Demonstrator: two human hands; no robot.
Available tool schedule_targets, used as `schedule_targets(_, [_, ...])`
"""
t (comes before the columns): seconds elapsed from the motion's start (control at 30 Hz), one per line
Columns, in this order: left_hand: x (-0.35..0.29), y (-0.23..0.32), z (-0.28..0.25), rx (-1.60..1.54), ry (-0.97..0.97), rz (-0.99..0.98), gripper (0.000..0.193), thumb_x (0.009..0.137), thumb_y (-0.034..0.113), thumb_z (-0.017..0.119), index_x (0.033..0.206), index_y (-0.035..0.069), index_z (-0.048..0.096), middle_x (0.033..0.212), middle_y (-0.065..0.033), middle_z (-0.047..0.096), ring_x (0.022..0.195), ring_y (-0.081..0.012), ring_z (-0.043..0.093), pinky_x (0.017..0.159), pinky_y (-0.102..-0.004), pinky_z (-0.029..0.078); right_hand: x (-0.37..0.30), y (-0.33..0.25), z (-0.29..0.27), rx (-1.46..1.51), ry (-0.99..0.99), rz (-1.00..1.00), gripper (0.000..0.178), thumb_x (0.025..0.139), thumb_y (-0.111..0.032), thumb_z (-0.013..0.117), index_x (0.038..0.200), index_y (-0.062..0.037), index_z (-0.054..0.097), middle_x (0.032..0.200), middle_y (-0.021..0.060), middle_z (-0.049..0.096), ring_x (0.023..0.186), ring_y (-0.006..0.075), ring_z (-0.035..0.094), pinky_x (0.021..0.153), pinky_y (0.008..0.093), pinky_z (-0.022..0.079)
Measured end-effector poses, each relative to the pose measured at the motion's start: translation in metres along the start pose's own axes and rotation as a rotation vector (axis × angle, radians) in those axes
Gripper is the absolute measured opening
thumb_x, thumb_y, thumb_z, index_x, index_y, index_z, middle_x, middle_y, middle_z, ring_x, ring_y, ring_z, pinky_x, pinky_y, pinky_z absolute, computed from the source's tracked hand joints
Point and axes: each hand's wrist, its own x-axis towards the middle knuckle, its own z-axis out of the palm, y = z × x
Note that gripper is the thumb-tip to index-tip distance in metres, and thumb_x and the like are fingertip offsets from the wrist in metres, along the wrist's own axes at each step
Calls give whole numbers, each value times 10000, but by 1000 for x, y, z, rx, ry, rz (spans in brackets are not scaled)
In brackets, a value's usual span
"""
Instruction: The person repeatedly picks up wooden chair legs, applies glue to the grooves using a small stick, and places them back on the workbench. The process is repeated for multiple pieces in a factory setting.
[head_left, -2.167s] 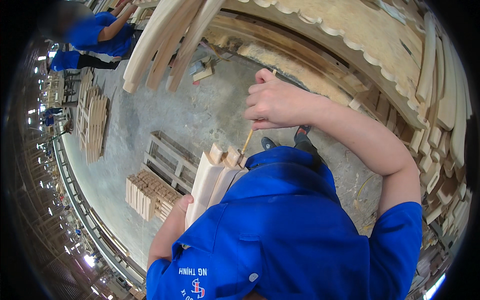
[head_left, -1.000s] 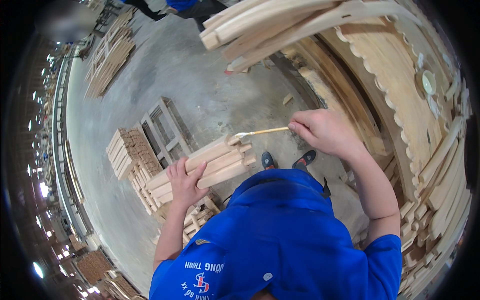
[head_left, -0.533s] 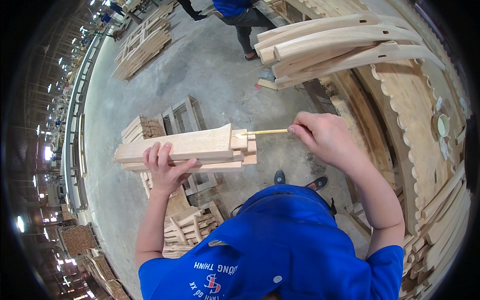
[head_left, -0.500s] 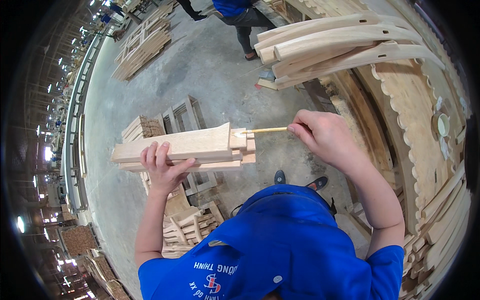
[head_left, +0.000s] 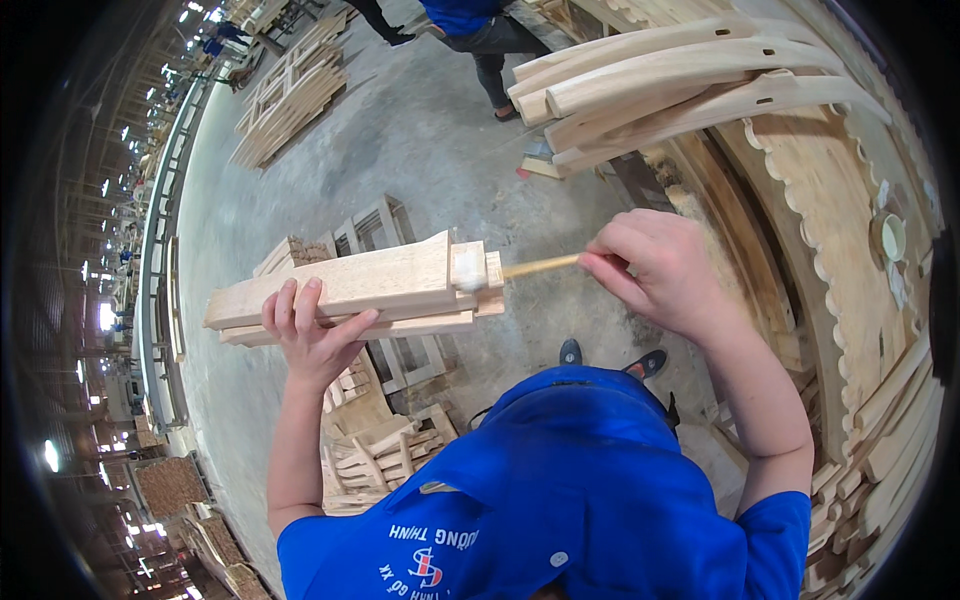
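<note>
My left hand (head_left: pixel 318 330) is closed round several pale wooden bars (head_left: pixel 330 288) stacked together, fingers over the top one and thumb along the near side. At their right end, stepped tenons stick out. A white wet patch (head_left: pixel 470 269), looking like glue, covers part of the top bar's tenon (head_left: pixel 492 262). Pinched in my right hand (head_left: pixel 655 268) is a thin brush (head_left: pixel 540 266) with a yellowish handle, pointing left at the tenons. Its tip is hidden or blurred at the tenon's end.
Curved wooden parts (head_left: pixel 690 90) lie on the bench to the right, near a small round pot (head_left: pixel 890 237). Wooden frames (head_left: pixel 385 230) and stacked pieces (head_left: pixel 385 450) stand on the floor beyond and below my left arm. Another person (head_left: pixel 485 50) stands at the far side.
The brush tip has gone from the tenon's upper face to its right end. More white now shows on the tenon. The bars have shifted slightly left and tilted.
</note>
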Motion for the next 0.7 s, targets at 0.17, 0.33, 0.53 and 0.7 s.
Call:
schedule_targets(0.17, [2,-6,-3,-33,20,-44,660,601,306,817,1169,446,510,1310,-74,382,1192,-336,388,968,-505,296,-11,9,-17,62,-40,220,151,804,-210,656,745,-96,576,641,65,558,631,260,578,552,372,446])
schedule_targets(0.33, [13,-4,-9,0,43,16,755,573,266,856,1215,377,474,1317,-116,375,1184,-369,395,966,-520,311,-2,11,-7,-11,-33,227,179,822,-236,643,758,-90,559,659,69,577,634,267,588,553,371,451])
schedule_targets(0.53, [16,-2,-15,19,28,24,747,556,261,866,1190,374,487,1312,-113,372,1189,-374,393,968,-525,308,-1,9,2,-138,56,74,185,816,-230,637,734,-103,531,633,47,565,618,252,589,540,377,462])
schedule_targets(0.7, [18,-2,-19,6,-18,22,744,540,257,870,1177,370,502,1318,-110,368,1198,-374,384,973,-527,305,-5,11,-2,-141,17,16,182,809,-223,638,721,-111,526,619,48,549,618,245,587,533,373,456])
